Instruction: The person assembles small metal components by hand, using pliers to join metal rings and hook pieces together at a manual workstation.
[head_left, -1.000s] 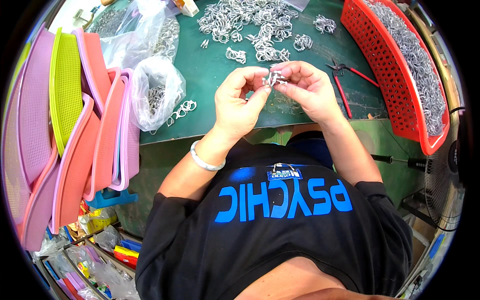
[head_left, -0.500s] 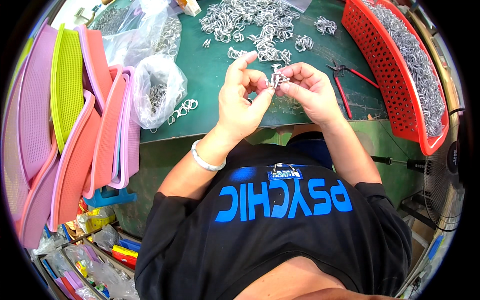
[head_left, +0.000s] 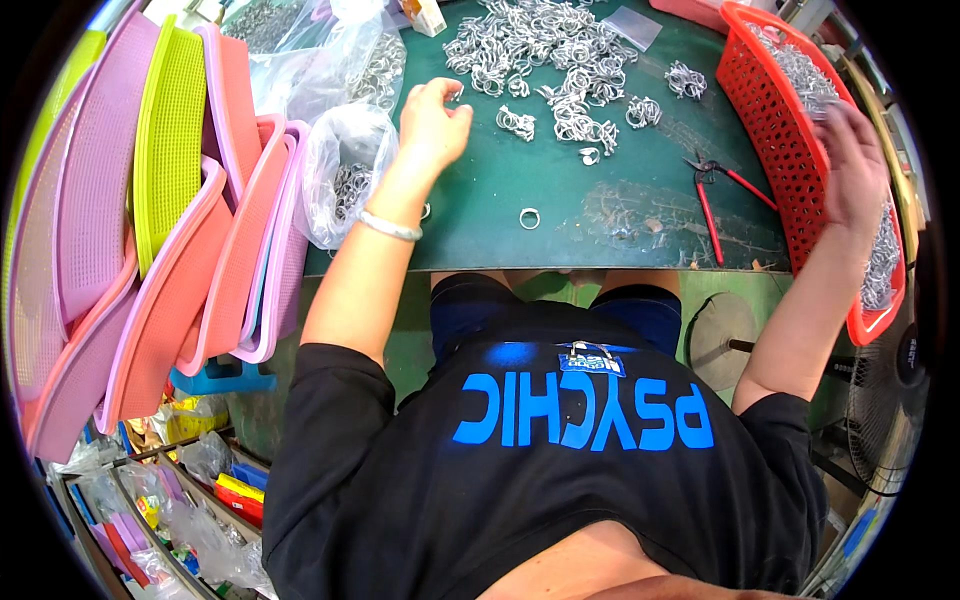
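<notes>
My left hand (head_left: pixel 437 125) is over the table left of a large heap of silver rings (head_left: pixel 540 45). Its fingers are curled together, and a small silver piece (head_left: pixel 457 96) shows at the fingertips, too small to make out. At the far right, my right hand (head_left: pixel 852 170) reaches over the red perforated basket (head_left: pixel 775 150), which is full of silver rings (head_left: pixel 880 260). Motion smears its fingers, so whether they hold anything cannot be seen. One ring (head_left: pixel 529 218) lies alone near the table's front edge. Small ring clusters (head_left: pixel 516 123) sit before the heap.
Red-handled pliers (head_left: pixel 709 205) lie left of the basket. A clear plastic bag (head_left: pixel 345 180) with rings stands beside my left forearm. Stacked pink, purple and green plastic baskets (head_left: pixel 170 130) fill the left side. A fan (head_left: pixel 880 410) stands at the lower right.
My hands were together at the middle, holding a small bunch of rings. They have parted, left hand toward the heap's left side, right hand to the red basket. The view has shifted slightly.
</notes>
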